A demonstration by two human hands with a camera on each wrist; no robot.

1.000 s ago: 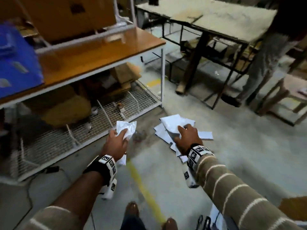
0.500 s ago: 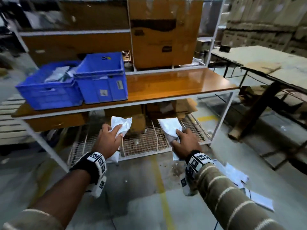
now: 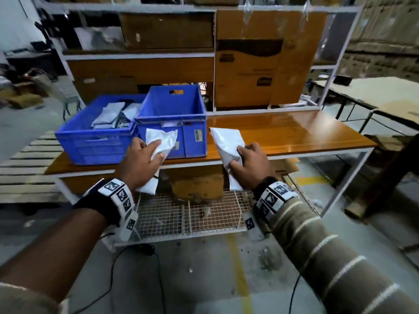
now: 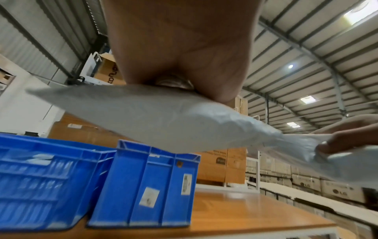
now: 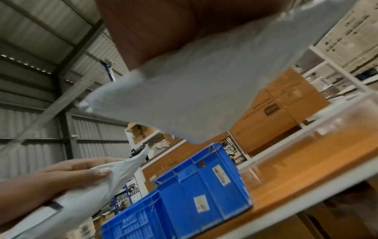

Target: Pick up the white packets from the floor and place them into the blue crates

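My left hand (image 3: pixel 145 159) grips a white packet (image 3: pixel 162 141) in front of the taller blue crate (image 3: pixel 172 114), level with its front wall. My right hand (image 3: pixel 249 164) grips a second white packet (image 3: pixel 226 143) just right of that crate, over the front edge of the wooden shelf (image 3: pixel 294 132). A lower, wider blue crate (image 3: pixel 90 141) stands left of the tall one and holds several white packets (image 3: pixel 111 115). In the left wrist view the packet (image 4: pixel 163 119) hangs under my palm above both crates (image 4: pixel 147 187). The right wrist view shows its packet (image 5: pixel 194 97) above the tall crate (image 5: pixel 204 186).
Large cardboard boxes (image 3: pixel 260 60) stand on the shelf behind the crates. Below the shelf a wire-mesh rack (image 3: pixel 199 214) carries another box. A table (image 3: pixel 374 96) is at the right, a pallet (image 3: pixel 22 168) at the left, and cables (image 3: pixel 108 279) lie on the floor.
I have risen from the packets on the floor and turned toward the shelf. Both hands, each holding a packet, have come up from rack level to the height of the crates.
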